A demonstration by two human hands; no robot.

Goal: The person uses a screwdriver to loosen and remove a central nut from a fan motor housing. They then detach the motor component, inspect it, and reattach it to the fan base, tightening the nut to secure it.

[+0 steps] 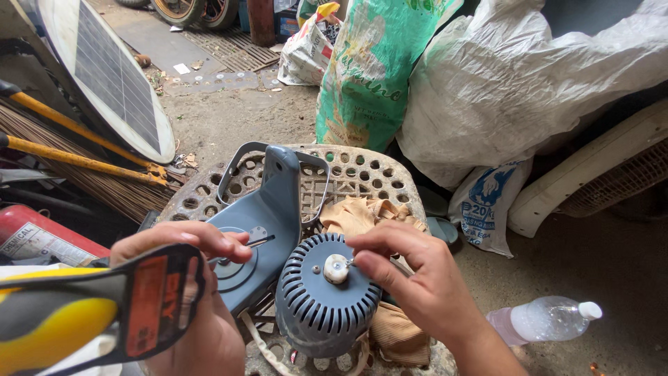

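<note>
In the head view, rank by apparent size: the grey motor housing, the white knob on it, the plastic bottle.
1. Grey motor housing, largest.
2. Plastic bottle, though it lies farther off, so its true size is unsure.
3. White knob, smallest, at the right hand fingertips.

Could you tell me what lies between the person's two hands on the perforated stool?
In the head view, between the left hand and right hand sits the grey vented motor housing, with a white knob on top.

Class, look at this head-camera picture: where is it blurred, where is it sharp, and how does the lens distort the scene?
Head view: the yellow-and-black tool handle by the left hand looms large and blurred; the grey vented motor housing and the right hand are sharp; soft daylight, faint shadows; the wide lens bows the solar panel at the edge.
</note>
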